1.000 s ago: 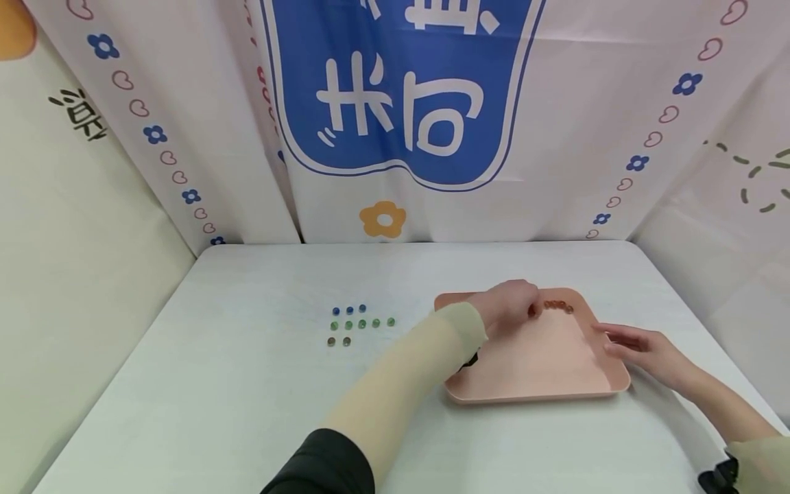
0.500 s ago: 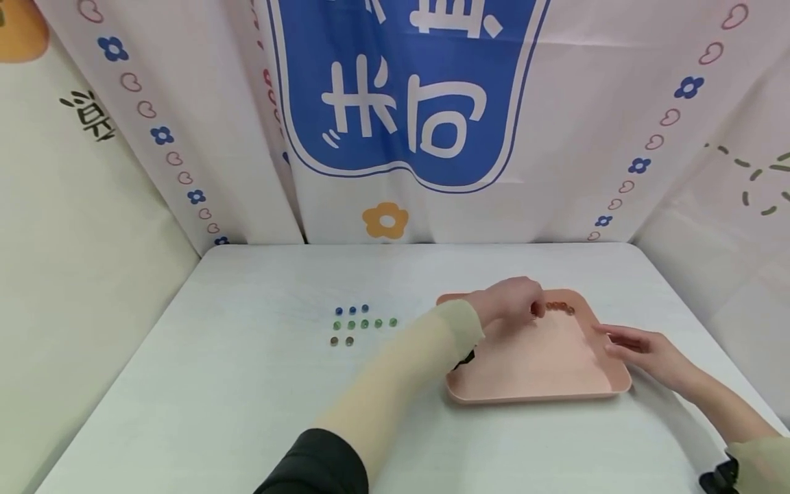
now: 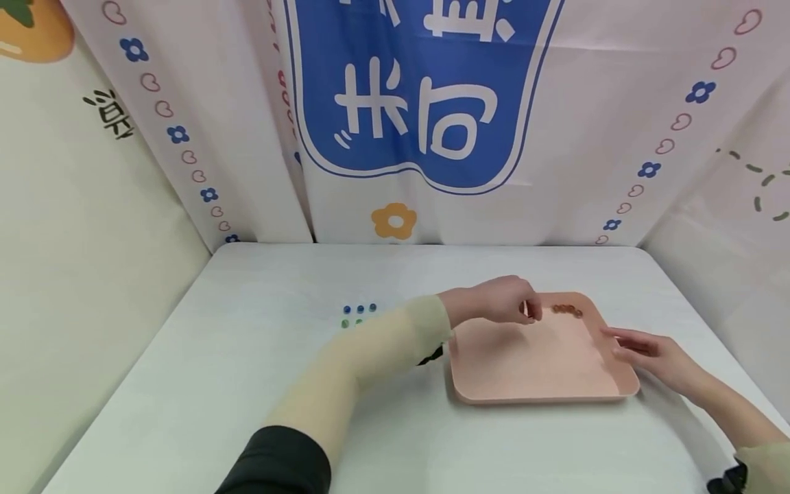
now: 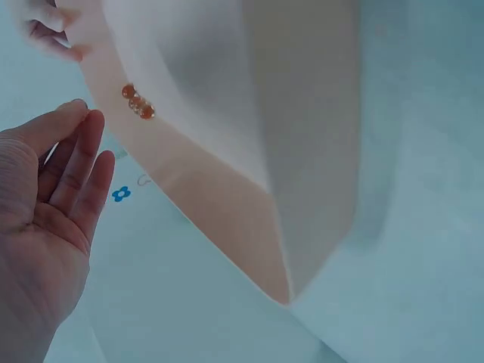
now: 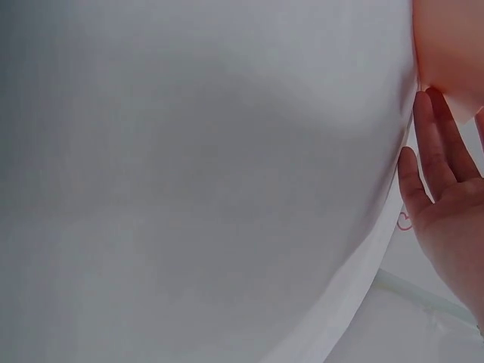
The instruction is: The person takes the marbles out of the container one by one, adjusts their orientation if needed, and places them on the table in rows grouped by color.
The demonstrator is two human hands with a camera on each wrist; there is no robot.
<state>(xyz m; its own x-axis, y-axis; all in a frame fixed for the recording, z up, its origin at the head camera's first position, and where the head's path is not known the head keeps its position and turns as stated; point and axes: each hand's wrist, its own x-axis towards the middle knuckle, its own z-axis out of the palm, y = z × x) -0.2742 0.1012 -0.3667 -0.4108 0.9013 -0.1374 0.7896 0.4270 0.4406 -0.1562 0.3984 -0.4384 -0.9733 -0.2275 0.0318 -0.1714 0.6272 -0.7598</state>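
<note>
My left hand [image 3: 500,300] is over the far left part of the pink tray [image 3: 543,363]. Its thumb and index finger pinch together at the tips; a small marble seems to be between them, mostly hidden. To the right, several amber marbles [image 3: 566,310] lie in a row along the tray's far wall. My right hand [image 3: 657,358] rests against the tray's right rim, its fingers fairly straight in the right wrist view. On the table left of the tray are blue marbles [image 3: 361,309] and green marbles [image 3: 345,323], partly covered by my left sleeve.
The tray stands on a white table [image 3: 185,384]. A printed cloth backdrop [image 3: 555,137] hangs along the far edge, with pale cloth walls at both sides. My left forearm [image 3: 345,370] crosses the middle of the table.
My left hand has lifted slightly and drawn left, away from the amber marbles. Its sleeve now hides the brown marbles and some green ones. The right hand stays at the rim; the head view has shifted slightly.
</note>
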